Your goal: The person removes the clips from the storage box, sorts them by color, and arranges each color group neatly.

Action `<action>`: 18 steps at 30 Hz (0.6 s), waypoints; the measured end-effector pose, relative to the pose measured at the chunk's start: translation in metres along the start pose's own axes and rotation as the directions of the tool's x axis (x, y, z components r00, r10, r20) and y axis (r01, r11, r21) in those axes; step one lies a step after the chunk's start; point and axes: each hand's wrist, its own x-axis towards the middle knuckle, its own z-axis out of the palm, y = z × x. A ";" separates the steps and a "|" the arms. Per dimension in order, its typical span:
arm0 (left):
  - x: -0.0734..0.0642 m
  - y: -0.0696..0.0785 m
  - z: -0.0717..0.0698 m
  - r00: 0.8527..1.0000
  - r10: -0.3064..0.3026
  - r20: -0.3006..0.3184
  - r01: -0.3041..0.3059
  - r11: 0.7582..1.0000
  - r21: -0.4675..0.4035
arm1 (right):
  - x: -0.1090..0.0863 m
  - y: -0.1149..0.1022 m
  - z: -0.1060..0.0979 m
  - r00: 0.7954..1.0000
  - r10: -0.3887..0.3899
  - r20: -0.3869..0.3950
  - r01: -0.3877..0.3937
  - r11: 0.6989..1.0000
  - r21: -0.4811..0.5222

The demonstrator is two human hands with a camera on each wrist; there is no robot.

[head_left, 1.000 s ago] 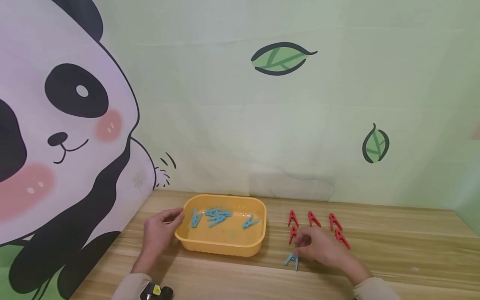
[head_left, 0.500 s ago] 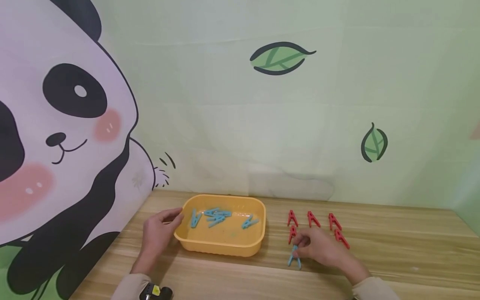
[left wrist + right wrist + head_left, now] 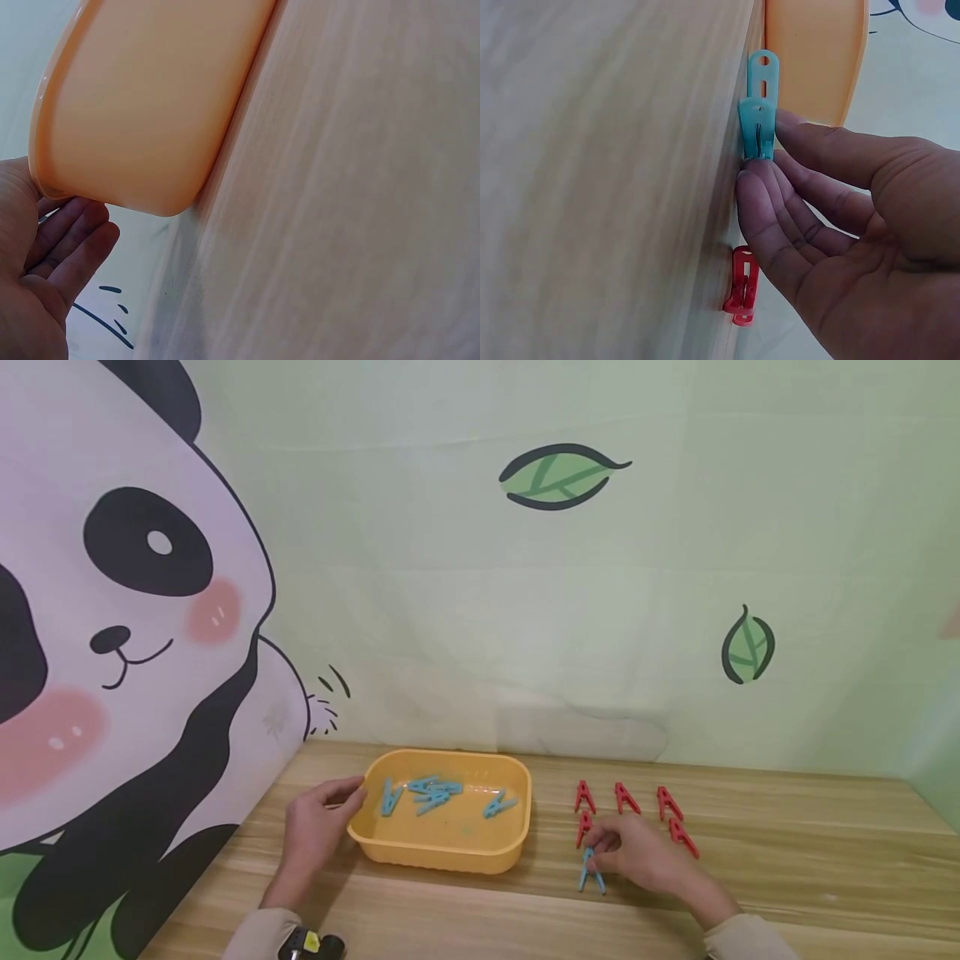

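A yellow plastic basin stands on the wooden table with several blue clothespins lying inside. At its left end, my left hand holds the rim; in the left wrist view the fingers lie under the corner. Right of the basin, my right hand pinches a blue clothespin between thumb and fingertips. In the right wrist view this clothespin is down at the tabletop, its jaw end hidden by the fingers. Just behind that hand is a red clothespin.
More red clothespins are set out on the table in two rows beyond and beside my right hand. The table ends at a pale green wall printed with leaves and a panda.
The blue clothespin in my right hand has turned and shifted slightly right, its legs now pointing toward me. My left hand and the basin stay where they were.
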 end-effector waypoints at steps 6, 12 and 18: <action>0.000 0.000 0.000 1.000 0.017 -0.010 -0.017 1.000 0.008 | 0.000 -0.001 0.000 1.000 0.007 -0.007 -0.007 1.000 -0.012; 0.001 -0.002 0.001 1.000 0.024 -0.016 -0.024 1.000 0.009 | 0.000 -0.001 0.001 1.000 -0.001 -0.012 0.001 1.000 -0.026; 0.001 -0.003 0.001 0.999 0.027 -0.017 -0.027 1.000 0.006 | -0.001 -0.002 0.001 1.000 0.004 -0.017 -0.004 0.999 -0.040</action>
